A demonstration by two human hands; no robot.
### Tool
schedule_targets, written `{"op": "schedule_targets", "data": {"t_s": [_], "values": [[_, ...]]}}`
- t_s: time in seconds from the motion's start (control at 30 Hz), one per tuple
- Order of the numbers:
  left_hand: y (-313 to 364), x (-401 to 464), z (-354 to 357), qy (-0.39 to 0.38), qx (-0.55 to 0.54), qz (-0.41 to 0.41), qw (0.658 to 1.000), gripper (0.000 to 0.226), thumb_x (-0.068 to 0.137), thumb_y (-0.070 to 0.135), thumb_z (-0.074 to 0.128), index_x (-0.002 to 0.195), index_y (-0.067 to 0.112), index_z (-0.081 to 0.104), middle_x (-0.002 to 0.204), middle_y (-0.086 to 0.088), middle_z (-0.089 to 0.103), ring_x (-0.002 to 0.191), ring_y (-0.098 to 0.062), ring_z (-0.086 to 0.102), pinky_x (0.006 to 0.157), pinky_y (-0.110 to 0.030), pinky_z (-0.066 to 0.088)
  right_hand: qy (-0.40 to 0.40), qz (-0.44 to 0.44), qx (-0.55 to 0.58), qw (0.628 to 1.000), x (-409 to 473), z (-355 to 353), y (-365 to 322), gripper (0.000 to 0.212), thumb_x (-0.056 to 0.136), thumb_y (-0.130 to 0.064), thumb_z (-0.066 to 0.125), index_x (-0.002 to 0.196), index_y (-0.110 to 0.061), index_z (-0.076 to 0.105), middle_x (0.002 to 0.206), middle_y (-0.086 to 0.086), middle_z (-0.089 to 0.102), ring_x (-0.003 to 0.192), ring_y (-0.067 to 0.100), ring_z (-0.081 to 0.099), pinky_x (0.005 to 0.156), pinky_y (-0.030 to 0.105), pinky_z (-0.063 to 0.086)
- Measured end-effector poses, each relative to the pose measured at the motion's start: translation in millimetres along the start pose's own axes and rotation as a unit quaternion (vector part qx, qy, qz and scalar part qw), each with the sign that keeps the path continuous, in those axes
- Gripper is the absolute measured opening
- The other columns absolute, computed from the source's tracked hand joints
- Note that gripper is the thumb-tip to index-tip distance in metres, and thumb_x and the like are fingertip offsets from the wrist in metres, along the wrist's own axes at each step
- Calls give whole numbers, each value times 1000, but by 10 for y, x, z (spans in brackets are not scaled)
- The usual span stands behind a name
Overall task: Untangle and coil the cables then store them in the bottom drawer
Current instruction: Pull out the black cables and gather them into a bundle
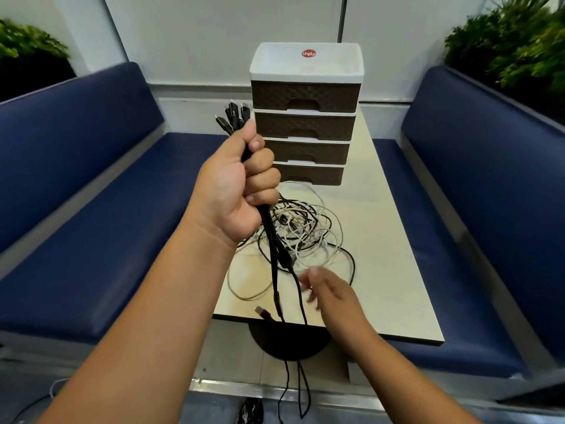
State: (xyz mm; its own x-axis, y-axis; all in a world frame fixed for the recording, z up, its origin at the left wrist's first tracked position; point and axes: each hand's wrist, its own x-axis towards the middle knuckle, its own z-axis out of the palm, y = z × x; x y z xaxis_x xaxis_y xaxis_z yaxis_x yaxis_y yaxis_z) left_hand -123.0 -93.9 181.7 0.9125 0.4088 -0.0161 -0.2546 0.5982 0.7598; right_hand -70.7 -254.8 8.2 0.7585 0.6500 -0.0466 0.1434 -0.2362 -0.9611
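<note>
The left hand (237, 185) is raised above the desk (394, 252), its fingers (263, 175) clamped in a fist round a bundle of black cables (276, 249), with the connector ends (234, 116) fanned out above the thumb and the long tails hanging past the near desk edge toward the floor — held high, it seems, so the strands drop straight and can be told apart. The right hand (330, 293) is blurred just beside the hanging strands, fingers apart and holding nothing, probably about to strip or gather one. The rest of the work lies beneath: a tangle of white and black cables (308, 231) heaped on the pale desk, near the front of a four-drawer unit (305, 117) with brown woven-look fronts and a white top tray. Its bottom drawer (308, 176) is closed, so nothing is stored yet. Blue padded benches (101, 191) flank the narrow desk — potted greenery (513, 47) sits behind each backrest, against a white wall.
</note>
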Motion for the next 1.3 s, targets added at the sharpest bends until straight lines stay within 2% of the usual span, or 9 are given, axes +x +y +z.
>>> {"op": "schedule_targets", "data": {"t_s": [0.1, 0.23, 0.43, 0.67, 0.83, 1.03, 1.13, 1.23, 1.3], "values": [[-34, 29, 52, -10, 5, -2, 1000, 33, 101, 39, 40, 72, 23, 43, 47, 9, 19, 34, -2, 16, 32, -15, 11, -98, -109, 158, 977, -22, -3, -542, 48, 87, -59, 50, 108, -18, 65, 100, -7, 71, 100, 12, 66, 89, 24, 50], [20, 111, 55, -12, -1, 12, 1000, 31, 101, 39, 40, 76, 22, 46, 47, 10, 20, 35, -2, 16, 32, -14, 13, -173, -82, 172, 966, -31, 248, -580, 26, 91, -33, 61, 71, -18, 55, 50, -1, 53, 44, 17, 50, 55, 25, 43], [92, 275, -225, 35, -11, 29, 999, 31, 102, 39, 39, 75, 23, 44, 49, 9, 18, 37, -2, 15, 34, -15, 11, -189, 7, 202, 961, 143, 376, -380, 34, 94, -34, 60, 63, -26, 50, 52, -8, 45, 42, 9, 36, 49, 25, 32], [462, 486, -655, 54, -55, 71, 994, 33, 102, 39, 38, 74, 23, 47, 44, 8, 23, 33, -5, 20, 30, -14, 17, -292, 43, 107, 949, 431, 364, -197, 44, 92, -57, 49, 95, -17, 66, 75, 3, 66, 76, 16, 65, 83, 27, 52], [609, 666, -960, 66, -71, 66, 993, 33, 102, 39, 37, 74, 22, 46, 43, 7, 24, 31, -6, 22, 29, -14, 19, -142, -4, -110, 984, 941, 468, -84, 23, 100, -31, 51, 109, -17, 67, 101, -2, 68, 94, 14, 65, 89, 35, 52], [645, 921, -1175, 94, -78, 31, 992, 36, 101, 39, 40, 72, 22, 51, 42, 6, 22, 31, -6, 21, 29, -13, 14, -130, -300, -404, 854, 1603, 874, -112, 26, 88, -6, 59, 113, -13, 65, 109, 3, 64, 108, 22, 54, 94, 37, 48], [649, 1028, -1271, 116, -62, 13, 991, 31, 99, 37, 47, 74, 21, 57, 43, 7, 21, 32, -5, 19, 31, -13, 13, -173, -306, -570, 743, 1815, 1113, -115, 28, 94, -13, 51, 122, -14, 59, 118, 7, 61, 128, 32, 43, 117, 48, 26], [655, 1143, -1405, 124, -66, -16, 990, 26, 98, 35, 49, 79, 20, 59, 42, 8, 21, 31, -4, 19, 29, -13, 15, -216, -270, -671, 656, 1971, 1132, -244, 19, 97, -18, 47, 107, -15, 63, 104, 7, 64, 111, 30, 50, 116, 51, 21], [651, 1212, -1504, 132, -72, -34, 988, 27, 99, 34, 47, 82, 19, 60, 41, 8, 21, 30, -4, 20, 29, -13, 15, -206, -309, -632, 680, 2109, 1075, -313, 6, 89, -16, 60, 85, -16, 65, 81, 4, 65, 87, 28, 58, 93, 45, 41]]}}
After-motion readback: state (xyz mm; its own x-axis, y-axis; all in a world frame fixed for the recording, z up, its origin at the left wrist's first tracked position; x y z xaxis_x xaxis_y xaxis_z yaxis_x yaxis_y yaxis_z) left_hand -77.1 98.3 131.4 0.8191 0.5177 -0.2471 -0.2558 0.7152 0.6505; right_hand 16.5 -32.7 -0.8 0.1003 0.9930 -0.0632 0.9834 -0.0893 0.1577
